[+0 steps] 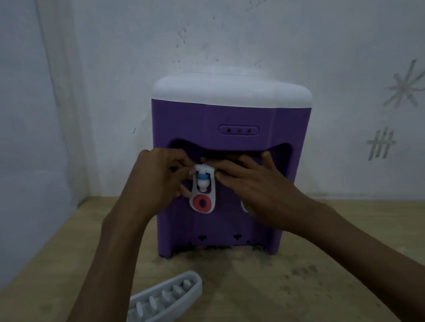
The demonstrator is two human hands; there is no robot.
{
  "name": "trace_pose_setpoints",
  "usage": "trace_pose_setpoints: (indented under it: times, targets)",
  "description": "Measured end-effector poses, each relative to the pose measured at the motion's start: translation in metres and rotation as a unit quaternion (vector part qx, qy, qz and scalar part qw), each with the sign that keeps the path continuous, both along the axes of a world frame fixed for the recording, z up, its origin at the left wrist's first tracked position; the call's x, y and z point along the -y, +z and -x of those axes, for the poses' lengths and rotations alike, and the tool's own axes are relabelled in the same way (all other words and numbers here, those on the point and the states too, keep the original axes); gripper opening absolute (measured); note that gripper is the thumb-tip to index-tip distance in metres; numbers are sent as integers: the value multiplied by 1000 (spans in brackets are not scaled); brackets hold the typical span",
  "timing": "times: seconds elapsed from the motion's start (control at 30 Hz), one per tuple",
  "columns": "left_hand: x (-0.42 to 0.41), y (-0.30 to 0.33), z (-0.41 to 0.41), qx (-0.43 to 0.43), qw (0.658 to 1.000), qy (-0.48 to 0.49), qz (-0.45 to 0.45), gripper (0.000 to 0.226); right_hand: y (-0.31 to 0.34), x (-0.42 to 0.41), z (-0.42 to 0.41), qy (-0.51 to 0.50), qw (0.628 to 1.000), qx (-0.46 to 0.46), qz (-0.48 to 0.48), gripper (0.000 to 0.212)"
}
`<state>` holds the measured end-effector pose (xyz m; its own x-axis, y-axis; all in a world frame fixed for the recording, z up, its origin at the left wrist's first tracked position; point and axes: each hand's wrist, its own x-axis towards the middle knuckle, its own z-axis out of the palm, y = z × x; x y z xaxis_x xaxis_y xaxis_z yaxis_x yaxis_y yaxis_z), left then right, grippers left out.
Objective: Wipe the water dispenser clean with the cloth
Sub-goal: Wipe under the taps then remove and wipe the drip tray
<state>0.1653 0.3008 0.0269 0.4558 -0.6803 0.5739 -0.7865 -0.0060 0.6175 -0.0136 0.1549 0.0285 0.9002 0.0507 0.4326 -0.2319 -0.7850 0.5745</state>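
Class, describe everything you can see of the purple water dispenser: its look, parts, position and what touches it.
The water dispenser stands upright on a wooden table near a wall. Its purple body looks like plastic, with a white rounded top and three small indicator lights. A white tap with a red-ringed lever hangs in the front recess. The left hand and right hand both touch the tap's top.

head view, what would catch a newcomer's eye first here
The purple water dispenser with its white top stands in the middle on a wooden table, against a pale wall. The left hand and the right hand meet at its white tap, which has a red ring on its lever. A white drip tray lies loose on the table, front left; no cloth shows.
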Motion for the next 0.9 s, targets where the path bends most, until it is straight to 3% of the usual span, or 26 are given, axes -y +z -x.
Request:
trace_pose_setpoints:
  times: [0.2,0.43,0.6,0.73,0.9]
  targets:
    - [-3,1,2,-18,1000,3,-2,5,-18,-12,1,-46,996,72,-27,58]
    - [-6,2,2,-28,1000,-8,-1,10,-48,-37,-13,-110,967,201,-112,56]
    - [-5,1,1,-16,1000,-4,1,11,-77,-51,-29,-116,951,253,-136,67]
    - [-5,1,2,-13,1000,-4,-3,13,-104,-62,-31,-140,936,226,-229,93]
    - [-4,2,2,-22,1000,-6,-1,13,-114,-64,-37,-148,925,273,-220,85]
